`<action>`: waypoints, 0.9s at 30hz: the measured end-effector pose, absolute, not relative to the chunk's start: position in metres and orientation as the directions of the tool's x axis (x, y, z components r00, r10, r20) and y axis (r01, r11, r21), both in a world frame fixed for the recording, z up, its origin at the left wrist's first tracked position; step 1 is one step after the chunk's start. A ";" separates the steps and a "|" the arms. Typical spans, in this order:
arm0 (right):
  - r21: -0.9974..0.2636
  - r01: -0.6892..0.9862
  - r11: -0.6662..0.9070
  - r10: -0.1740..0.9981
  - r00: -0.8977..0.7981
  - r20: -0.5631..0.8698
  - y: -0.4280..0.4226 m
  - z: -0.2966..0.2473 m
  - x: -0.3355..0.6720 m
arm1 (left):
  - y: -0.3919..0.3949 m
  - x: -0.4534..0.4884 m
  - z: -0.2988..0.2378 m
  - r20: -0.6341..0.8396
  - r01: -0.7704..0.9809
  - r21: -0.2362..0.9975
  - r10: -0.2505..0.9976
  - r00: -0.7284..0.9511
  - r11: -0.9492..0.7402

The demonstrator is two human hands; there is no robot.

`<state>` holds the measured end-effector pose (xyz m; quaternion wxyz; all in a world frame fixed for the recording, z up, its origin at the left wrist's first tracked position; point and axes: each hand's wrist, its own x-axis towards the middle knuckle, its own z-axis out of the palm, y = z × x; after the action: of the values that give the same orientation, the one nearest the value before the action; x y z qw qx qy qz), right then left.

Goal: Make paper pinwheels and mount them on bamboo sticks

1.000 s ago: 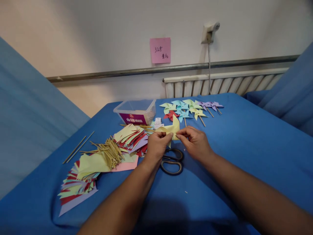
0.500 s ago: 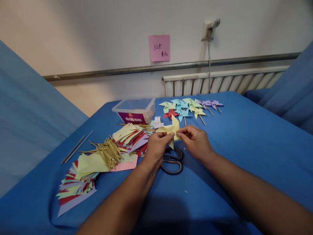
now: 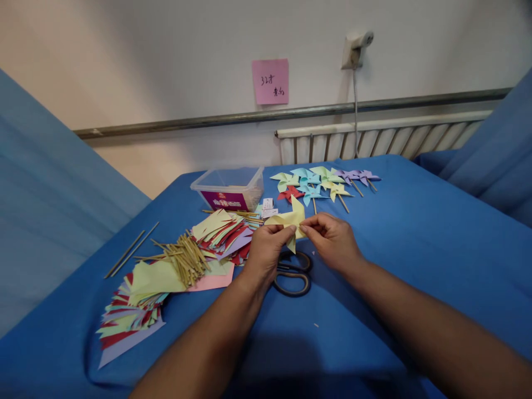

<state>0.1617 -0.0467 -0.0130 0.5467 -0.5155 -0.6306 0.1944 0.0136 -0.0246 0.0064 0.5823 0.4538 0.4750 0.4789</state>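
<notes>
Both hands hold a yellow paper pinwheel piece (image 3: 290,219) above the blue cloth. My left hand (image 3: 266,250) pinches its left side, and my right hand (image 3: 332,239) pinches its centre from the right. Black-handled scissors (image 3: 293,275) lie on the cloth just below my hands. Left of my left hand sits a pile of cut coloured paper squares (image 3: 222,233), with a bundle of thin wooden sticks (image 3: 187,256) beside it.
Several finished pinwheels (image 3: 322,183) lie at the back of the table. A clear plastic box (image 3: 229,188) stands behind the paper. More coloured paper (image 3: 133,310) is stacked at the front left, with two loose sticks (image 3: 131,249) nearby. A pink note (image 3: 270,81) hangs on the wall.
My hands have barely shifted with the yellow paper; its lower flap hangs a little further down between the fingers. The view has tilted slightly.
</notes>
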 end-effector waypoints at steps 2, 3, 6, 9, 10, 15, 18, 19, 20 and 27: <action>-0.811 0.435 0.391 0.865 0.127 0.485 -0.047 -0.013 0.162 | -0.024 0.014 0.006 -0.121 -0.117 0.985 0.989 0.083 0.130; -0.813 0.433 0.390 0.867 0.126 0.483 -0.047 -0.013 0.162 | -0.025 0.014 0.007 -0.121 -0.115 0.985 0.989 0.080 0.129; -0.819 0.423 0.387 0.870 0.126 0.476 -0.047 -0.014 0.162 | -0.025 0.014 0.008 -0.124 -0.120 0.984 0.990 0.075 0.132; -0.825 0.417 0.382 0.873 0.128 0.470 -0.046 -0.014 0.162 | -0.025 0.014 0.008 -0.125 -0.116 0.984 0.989 0.081 0.134; -0.825 0.418 0.380 0.874 0.128 0.468 -0.046 -0.014 0.162 | -0.025 0.014 0.007 -0.122 -0.112 0.985 0.989 0.082 0.131; -0.814 0.441 0.379 0.869 0.132 0.476 -0.046 -0.014 0.162 | -0.023 0.012 0.005 -0.059 0.004 0.998 0.997 0.050 0.059; -0.811 0.449 0.375 0.868 0.136 0.477 -0.047 -0.013 0.162 | -0.024 0.012 0.008 0.010 0.096 0.995 0.999 0.040 -0.013; -0.810 0.454 0.372 0.869 0.136 0.475 -0.047 -0.013 0.161 | -0.025 0.012 0.009 0.035 0.122 0.992 0.999 0.035 -0.039; -0.809 0.457 0.370 0.870 0.136 0.474 -0.047 -0.013 0.161 | -0.026 0.012 0.011 0.062 0.148 0.987 0.998 0.031 -0.065; -0.815 0.448 0.368 0.870 0.143 0.472 -0.047 -0.015 0.160 | -0.032 0.016 0.015 0.206 0.207 0.958 0.979 -0.012 -0.199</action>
<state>0.1595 -0.0467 -0.0147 0.5416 -0.5274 -0.6250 0.1948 0.0157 -0.0319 0.0155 0.3836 0.5889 0.5034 0.5026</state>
